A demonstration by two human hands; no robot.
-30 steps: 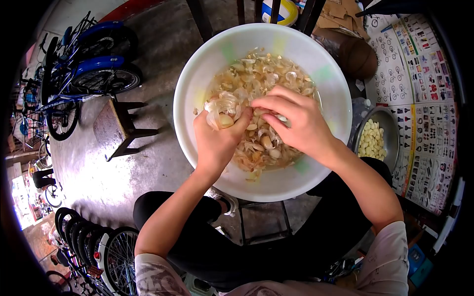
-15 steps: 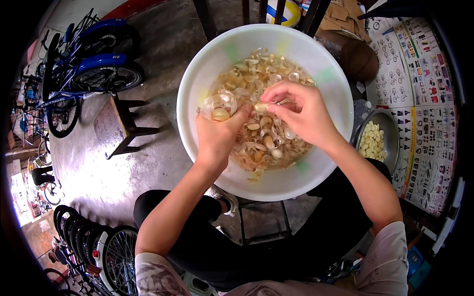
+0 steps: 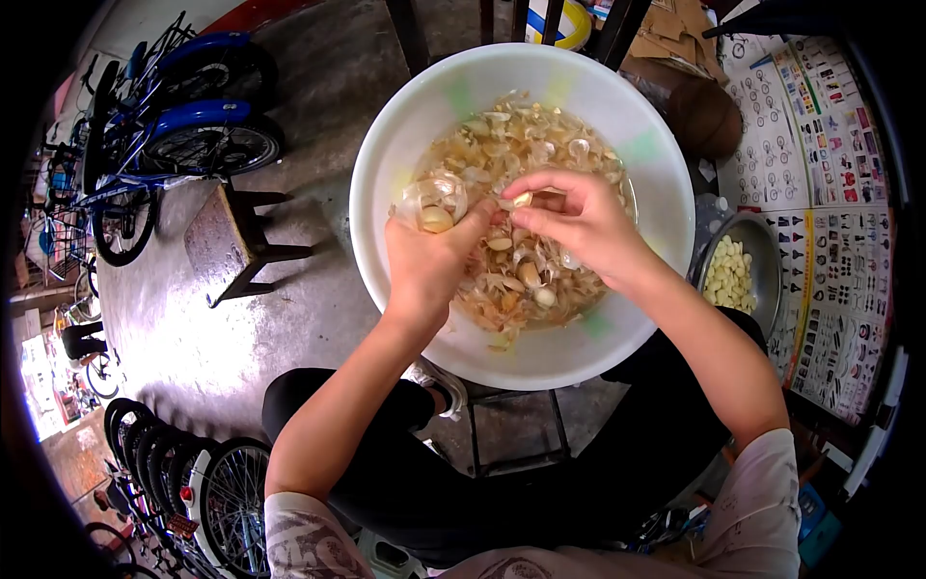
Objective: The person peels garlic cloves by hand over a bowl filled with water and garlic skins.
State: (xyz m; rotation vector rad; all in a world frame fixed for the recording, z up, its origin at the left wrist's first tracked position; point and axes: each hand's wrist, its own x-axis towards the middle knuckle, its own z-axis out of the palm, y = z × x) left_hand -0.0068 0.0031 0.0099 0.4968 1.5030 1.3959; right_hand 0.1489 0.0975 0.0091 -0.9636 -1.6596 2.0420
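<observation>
Over a white basin (image 3: 378, 289), my left hand (image 3: 422, 265) is closed around unpeeled garlic cloves (image 3: 437, 220), with pale translucent skin bulging above them. Its thumb reaches toward my right hand (image 3: 593, 232), which pinches a single pale garlic clove (image 3: 523, 200) between thumb and fingers. The two hands' fingertips meet or nearly meet; exactly where they touch is hard to make out. Beneath them the basin holds cloudy water covered with loose garlic skins (image 3: 502, 289). A whitish clove (image 3: 545, 296) and several tan ones lie among the skins.
A metal bowl (image 3: 769, 289) of peeled garlic cloves (image 3: 728, 275) stands right of the basin, beside a printed poster sheet (image 3: 820, 222). A wooden stool (image 3: 222, 241) and blue-fendered bicycles (image 3: 207, 125) are on the left. Dark chair bars (image 3: 410, 39) rise behind the basin.
My right hand has shifted slightly left and down, and the clove in its fingertips has turned. My left hand keeps its hold on the cloves. The whole view has moved slightly.
</observation>
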